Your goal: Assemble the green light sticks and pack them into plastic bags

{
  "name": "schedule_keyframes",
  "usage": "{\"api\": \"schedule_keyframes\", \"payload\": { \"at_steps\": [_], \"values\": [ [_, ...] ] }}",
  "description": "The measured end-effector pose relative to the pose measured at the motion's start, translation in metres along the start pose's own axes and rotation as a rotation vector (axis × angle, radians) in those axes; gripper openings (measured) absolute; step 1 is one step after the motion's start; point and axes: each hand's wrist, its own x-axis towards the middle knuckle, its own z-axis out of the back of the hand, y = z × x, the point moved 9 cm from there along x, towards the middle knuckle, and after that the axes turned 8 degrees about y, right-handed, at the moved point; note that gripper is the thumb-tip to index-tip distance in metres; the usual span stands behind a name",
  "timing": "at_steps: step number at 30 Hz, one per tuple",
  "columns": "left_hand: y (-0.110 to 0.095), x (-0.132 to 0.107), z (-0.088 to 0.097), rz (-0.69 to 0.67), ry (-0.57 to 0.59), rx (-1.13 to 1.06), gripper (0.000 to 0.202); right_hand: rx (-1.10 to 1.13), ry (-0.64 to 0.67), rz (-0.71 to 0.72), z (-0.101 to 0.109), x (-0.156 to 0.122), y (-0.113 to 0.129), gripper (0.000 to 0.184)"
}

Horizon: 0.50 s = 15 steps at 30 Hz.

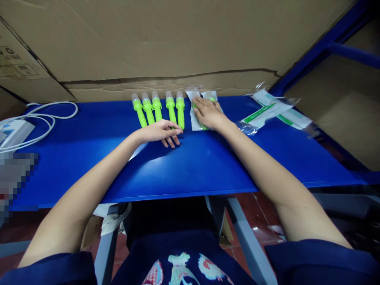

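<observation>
Several bright green tube-shaped items (157, 109) with clear caps lie side by side near the back of the blue table (192, 166). My left hand (162, 132) rests just in front of them, fingers loosely stretched toward the right, holding nothing. My right hand (208, 113) lies flat on clear plastic packets (194, 103) that hold more green items, fingers extended over them.
Brown cardboard boxes (166, 43) wall off the back of the table. Flat white and green packets (271, 111) lie at the right rear. A white device (14, 132) with a looped white cable (50, 114) sits at the left. A blue rack frame (323, 45) rises on the right.
</observation>
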Motion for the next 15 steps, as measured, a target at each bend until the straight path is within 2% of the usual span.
{"api": "schedule_keyframes", "payload": {
  "at_steps": [4,7,11,15],
  "values": [
    [-0.001,0.0,0.0,0.011,-0.003,0.006,0.028,0.037,-0.027,0.017,0.005,-0.004,0.002,0.063],
    [-0.001,-0.001,0.002,0.006,-0.017,-0.002,0.025,0.064,-0.093,0.029,0.018,-0.01,-0.001,0.06],
    [-0.006,0.0,0.009,-0.075,-0.074,0.012,0.021,0.082,-0.256,-0.026,0.057,-0.026,-0.018,0.052],
    [-0.012,-0.002,0.021,-0.14,-0.222,0.114,0.018,0.094,-0.364,-0.242,0.099,-0.051,-0.054,0.044]
  ]
}}
